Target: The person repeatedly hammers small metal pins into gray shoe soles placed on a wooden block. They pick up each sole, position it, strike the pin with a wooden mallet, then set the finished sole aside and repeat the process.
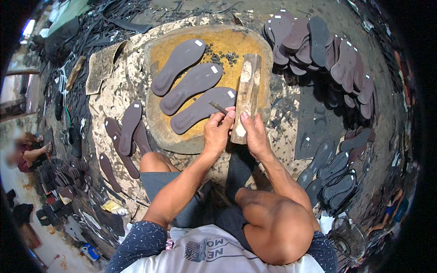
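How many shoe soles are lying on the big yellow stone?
3. One brown sole lies at the far left of the stone slab, one in the middle, and one nearest the left hand. None looks hidden there.

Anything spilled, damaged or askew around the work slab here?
Small dark punched bits lie scattered over the yellow slab above the three brown soles. Black offcuts litter the floor at upper left. Nothing looks damaged.
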### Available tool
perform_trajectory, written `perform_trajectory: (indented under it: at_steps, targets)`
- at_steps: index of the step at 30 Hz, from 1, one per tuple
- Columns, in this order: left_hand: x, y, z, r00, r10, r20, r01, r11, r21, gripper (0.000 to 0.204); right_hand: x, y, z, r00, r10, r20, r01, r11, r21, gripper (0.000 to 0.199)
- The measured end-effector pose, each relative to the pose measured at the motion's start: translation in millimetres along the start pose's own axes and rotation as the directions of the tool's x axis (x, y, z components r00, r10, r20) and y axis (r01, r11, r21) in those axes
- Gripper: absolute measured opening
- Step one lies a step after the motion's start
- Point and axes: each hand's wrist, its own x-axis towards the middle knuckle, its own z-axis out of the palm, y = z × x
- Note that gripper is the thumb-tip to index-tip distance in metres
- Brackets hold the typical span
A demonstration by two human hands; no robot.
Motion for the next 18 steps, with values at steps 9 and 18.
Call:
perform_trajectory:
  at_steps: [9,18]
  targets:
    - [52,31,-43,0.979,0.162,-0.125,-0.150,0.984,0.095,0.039,-2,14,-24,0.991,-0.005,-0.136,-0.051,0.914,-0.402,0.051]
    - [52,22,-34,0.998,0.039,-0.041,-0.042,0.996,-0.076,0.031,-6,-6,-37,0.982,-0.077,-0.171,-0.046,0.786,-0.616,0.060]
